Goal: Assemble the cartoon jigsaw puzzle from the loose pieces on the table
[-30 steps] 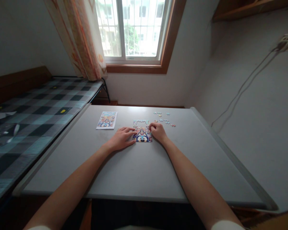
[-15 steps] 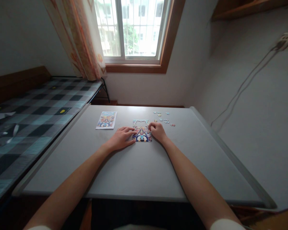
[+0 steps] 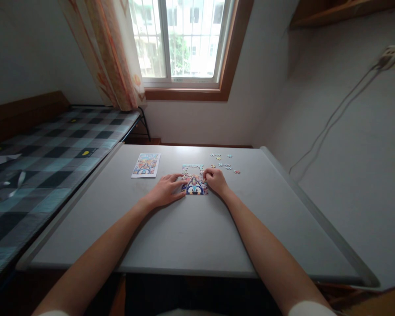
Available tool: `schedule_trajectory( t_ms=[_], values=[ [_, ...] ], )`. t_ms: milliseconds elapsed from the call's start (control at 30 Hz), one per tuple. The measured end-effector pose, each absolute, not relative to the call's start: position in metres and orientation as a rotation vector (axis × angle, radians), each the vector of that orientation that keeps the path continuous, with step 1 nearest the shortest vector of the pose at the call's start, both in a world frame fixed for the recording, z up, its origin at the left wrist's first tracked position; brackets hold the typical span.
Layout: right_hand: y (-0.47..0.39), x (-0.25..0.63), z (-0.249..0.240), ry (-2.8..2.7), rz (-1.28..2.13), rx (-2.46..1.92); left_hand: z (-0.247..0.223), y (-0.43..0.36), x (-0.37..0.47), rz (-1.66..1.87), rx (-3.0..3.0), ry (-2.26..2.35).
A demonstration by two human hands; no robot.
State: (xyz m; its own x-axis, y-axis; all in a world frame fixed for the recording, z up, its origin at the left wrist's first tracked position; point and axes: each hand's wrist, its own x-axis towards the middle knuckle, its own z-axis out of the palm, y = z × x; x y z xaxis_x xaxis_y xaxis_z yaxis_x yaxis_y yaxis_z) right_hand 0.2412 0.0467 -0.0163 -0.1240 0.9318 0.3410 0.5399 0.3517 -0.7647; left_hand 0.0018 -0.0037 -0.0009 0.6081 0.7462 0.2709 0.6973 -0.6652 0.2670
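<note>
A colourful jigsaw puzzle (image 3: pixel 195 184) lies on the grey-white table (image 3: pixel 184 237), with a gap in its upper middle. Along its left edge rests my left hand (image 3: pixel 167 189), fingers apart and fingertips on the pieces. My right hand (image 3: pixel 215 180) is closed at the puzzle's right edge, fingers curled; whatever they hold, if anything, is too small to make out. Several loose puzzle pieces (image 3: pixel 228 167) are scattered beyond my right hand. A printed picture card (image 3: pixel 146 165) lies to the left, showing a similar design.
A bed with a checked cover (image 3: pixel 59 162) stands left of the table. Behind the table are a window (image 3: pixel 191 41) and an orange patterned curtain (image 3: pixel 110 57). A cable (image 3: pixel 329 120) hangs down the right wall from a socket.
</note>
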Motion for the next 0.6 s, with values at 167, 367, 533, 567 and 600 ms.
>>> schedule_trajectory(
  t_ms=[167, 367, 533, 567, 600],
  values=[
    [0.0465, 0.2410, -0.0162, -1.798, 0.593, -1.296, 0.0004, -0.0034, 0.0023, 0.538, 2.691, 1.194],
    [0.0465, 0.2416, -0.0165, -1.802, 0.599, -1.298, 0.0017, -0.0032, 0.0027, 0.543, 2.692, 1.192],
    [0.0470, 0.2414, -0.0172, -1.796, 0.593, -1.283, 0.0023, -0.0039, 0.0024, 0.545, 2.683, 1.187],
    [0.0471, 0.2414, -0.0175, -1.797, 0.591, -1.282, 0.0023, -0.0040, 0.0024, 0.549, 2.681, 1.187],
    [0.0473, 0.2414, -0.0178, -1.799, 0.589, -1.282, 0.0022, -0.0041, 0.0024, 0.552, 2.678, 1.186]
  ],
)
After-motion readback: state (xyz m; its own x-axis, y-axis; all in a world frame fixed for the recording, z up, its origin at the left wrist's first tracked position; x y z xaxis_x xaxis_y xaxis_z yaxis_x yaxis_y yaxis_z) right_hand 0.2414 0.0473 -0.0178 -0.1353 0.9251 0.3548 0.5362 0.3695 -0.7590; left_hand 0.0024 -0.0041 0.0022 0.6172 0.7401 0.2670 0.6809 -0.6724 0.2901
